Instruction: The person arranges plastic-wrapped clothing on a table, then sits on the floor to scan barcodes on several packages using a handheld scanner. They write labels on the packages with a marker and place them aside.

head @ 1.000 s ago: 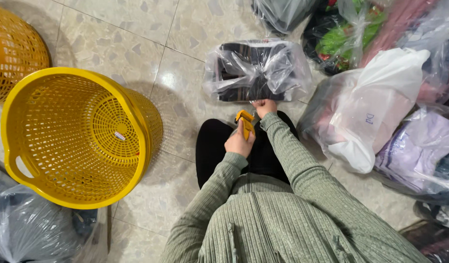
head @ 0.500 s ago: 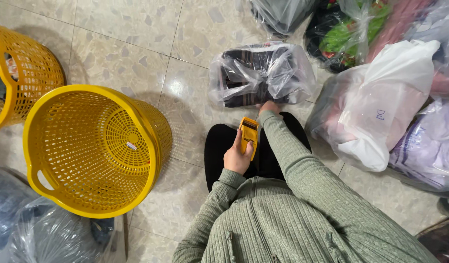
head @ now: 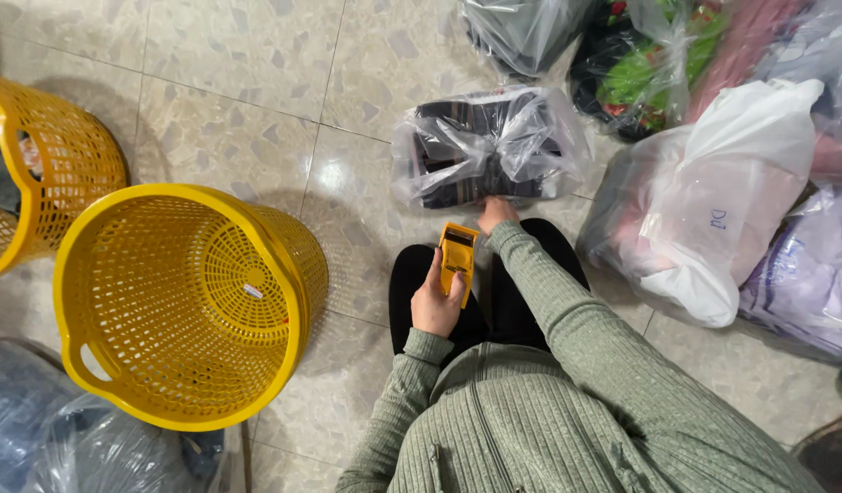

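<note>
Far left: a yellow mesh basket, cut off by the frame edge, contents unclear. Beside it a second yellow basket lies tilted on the tiled floor, mouth toward the camera. Bottom left, clear bags of dark cloth, only partly in view. Centre: left hand curled around a small yellow handheld device, its face hard to read. Right hand rests on the near edge of a clear bag of dark folded cloth; fingers partly hidden, grip cannot be told. Right: white bag, more bags cropped.
</note>
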